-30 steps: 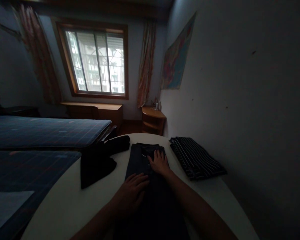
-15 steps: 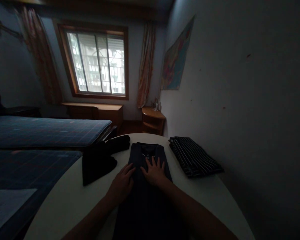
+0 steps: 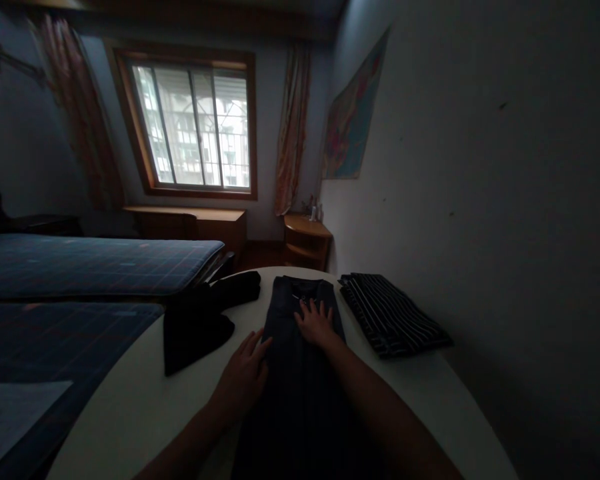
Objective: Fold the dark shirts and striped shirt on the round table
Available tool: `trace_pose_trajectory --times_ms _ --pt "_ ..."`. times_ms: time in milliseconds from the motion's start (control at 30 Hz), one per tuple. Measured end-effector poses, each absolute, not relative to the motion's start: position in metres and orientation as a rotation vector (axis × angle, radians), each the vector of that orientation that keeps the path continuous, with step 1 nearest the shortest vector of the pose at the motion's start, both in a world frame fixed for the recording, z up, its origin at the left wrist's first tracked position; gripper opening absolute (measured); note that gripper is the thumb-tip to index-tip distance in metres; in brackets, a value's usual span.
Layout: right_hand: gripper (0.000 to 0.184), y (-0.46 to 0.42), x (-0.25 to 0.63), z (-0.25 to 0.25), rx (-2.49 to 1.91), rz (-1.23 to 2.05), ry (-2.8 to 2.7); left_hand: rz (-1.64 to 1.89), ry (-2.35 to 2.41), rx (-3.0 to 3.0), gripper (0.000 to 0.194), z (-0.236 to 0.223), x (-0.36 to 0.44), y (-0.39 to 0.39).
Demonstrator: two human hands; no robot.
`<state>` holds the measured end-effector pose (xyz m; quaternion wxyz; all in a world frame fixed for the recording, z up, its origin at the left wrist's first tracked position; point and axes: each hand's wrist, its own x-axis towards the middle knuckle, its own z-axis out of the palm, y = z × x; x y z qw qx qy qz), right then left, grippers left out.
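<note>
A dark navy shirt [image 3: 300, 373] lies lengthwise on the pale round table [image 3: 145, 407], its collar at the far end and its sides folded in to a narrow strip. My right hand [image 3: 316, 323] rests on the shirt just below the collar, fingers spread. At the shirt's left edge is my left hand [image 3: 245, 370], its fingers stretched out and touching the cloth. The lower end of the shirt fades into shadow near me.
A striped folded garment [image 3: 393, 317] lies at the table's right, by the wall. Black clothing [image 3: 195, 333] is at the left. Beyond that side stands a bed with a blue checked mattress [image 3: 95, 267]. A corner shelf [image 3: 307, 227] stands beyond the table.
The shirt's collar end has shifted slightly away from me and to the right. My right hand has moved the same way with it, while my left hand stays at the left edge.
</note>
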<state>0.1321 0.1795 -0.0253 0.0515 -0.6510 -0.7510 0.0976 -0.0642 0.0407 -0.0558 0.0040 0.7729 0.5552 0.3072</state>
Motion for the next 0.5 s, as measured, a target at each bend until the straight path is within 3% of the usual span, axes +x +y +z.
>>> trace_pose_trajectory --times_ms 300,500 --pt "0.066 0.234 0.139 -0.018 -1.981 0.294 -2.29 0.758 1.591 2.52 0.056 -0.037 -0.059 0.03" --pt "0.066 0.229 0.14 -0.019 -1.873 0.222 -2.269 0.343 0.981 2.732 0.072 -0.004 -0.037 0.001"
